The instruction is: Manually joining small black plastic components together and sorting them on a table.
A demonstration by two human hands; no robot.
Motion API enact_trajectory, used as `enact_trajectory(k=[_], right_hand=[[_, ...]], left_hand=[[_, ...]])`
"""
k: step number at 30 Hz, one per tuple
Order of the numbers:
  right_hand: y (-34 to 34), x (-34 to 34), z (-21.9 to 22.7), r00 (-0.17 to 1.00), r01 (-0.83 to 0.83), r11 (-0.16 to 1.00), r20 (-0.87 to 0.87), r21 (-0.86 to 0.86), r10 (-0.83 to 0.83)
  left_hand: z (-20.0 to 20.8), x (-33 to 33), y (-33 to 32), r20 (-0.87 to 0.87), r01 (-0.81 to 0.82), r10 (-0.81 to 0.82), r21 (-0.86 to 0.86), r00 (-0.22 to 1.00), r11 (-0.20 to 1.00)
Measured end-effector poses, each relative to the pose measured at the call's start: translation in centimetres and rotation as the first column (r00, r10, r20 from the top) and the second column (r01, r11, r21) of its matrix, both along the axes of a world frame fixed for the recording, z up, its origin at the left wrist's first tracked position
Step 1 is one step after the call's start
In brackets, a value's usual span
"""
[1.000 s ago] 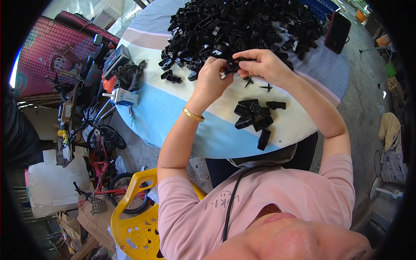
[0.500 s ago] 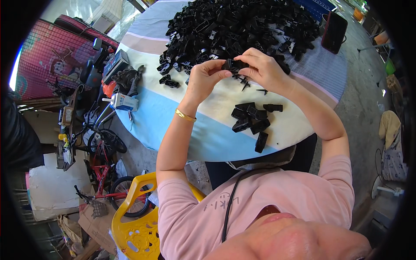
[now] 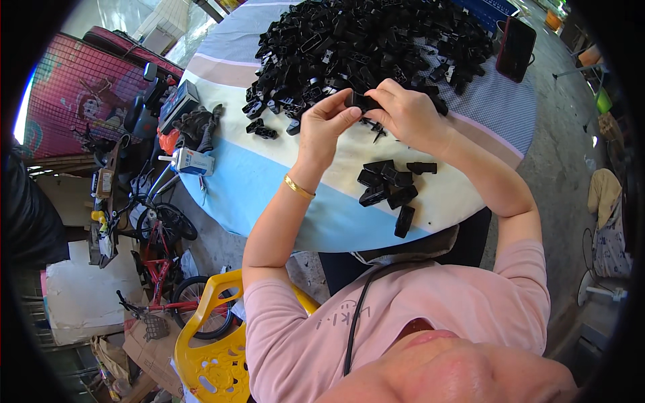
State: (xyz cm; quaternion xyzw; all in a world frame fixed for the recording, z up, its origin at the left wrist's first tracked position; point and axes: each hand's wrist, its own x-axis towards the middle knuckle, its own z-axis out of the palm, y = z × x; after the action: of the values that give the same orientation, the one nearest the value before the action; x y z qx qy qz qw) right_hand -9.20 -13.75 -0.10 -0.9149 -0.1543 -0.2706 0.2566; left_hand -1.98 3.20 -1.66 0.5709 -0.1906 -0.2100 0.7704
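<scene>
Between my two hands, above the near edge of a big heap, is a small black plastic part (image 3: pixel 361 101). The fingers and thumb of my left hand (image 3: pixel 325 123) pinch its left end. My right hand (image 3: pixel 407 113) grips its right end, and its fingers cover much of that side. What kind of part it is, I cannot make out. Beyond my hands spreads the heap of black plastic parts (image 3: pixel 363 43), some with metal bits. Nearer to me lies a small group of black block-shaped parts (image 3: pixel 386 181).
The round table's cloth (image 3: pixel 262 181) is striped. A phone (image 3: pixel 516 50) stands at the right, by a blue basket (image 3: pixel 487 15). On the left edge are a small white-and-blue box (image 3: pixel 195 162) and dark gloves (image 3: pixel 198 126). A yellow chair (image 3: pixel 215 336) stands beside my left arm.
My left wrist has turned slightly and shifted right, and my right fingers have changed position on the black part. Both hands still hold it in nearly the same place.
</scene>
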Motion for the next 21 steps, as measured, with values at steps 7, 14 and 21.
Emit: enact_trajectory(k=[7, 14, 21], right_hand=[[-0.7, 0.4, 0.5, 0.986, -0.04, 0.943, -0.141, 0.33, 0.092], [-0.8, 0.4, 0.4, 0.982, -0.16, 0.937, -0.049, 0.309, 0.184], [0.5, -0.2, -0.2, 0.98, 0.061, 0.998, 0.194, -0.022, -0.055]], left_hand=[[0.4, 0.0, 0.2, -0.012, 0.067, -0.068, -0.067, 0.998, 0.995], [0.7, -0.3, 0.2, 0.164, -0.028, 0.028, -0.001, 0.986, 1.0], [1.0, -1.9, -0.6, 0.101, -0.028, 0.039, -0.11, 0.994, 0.994]])
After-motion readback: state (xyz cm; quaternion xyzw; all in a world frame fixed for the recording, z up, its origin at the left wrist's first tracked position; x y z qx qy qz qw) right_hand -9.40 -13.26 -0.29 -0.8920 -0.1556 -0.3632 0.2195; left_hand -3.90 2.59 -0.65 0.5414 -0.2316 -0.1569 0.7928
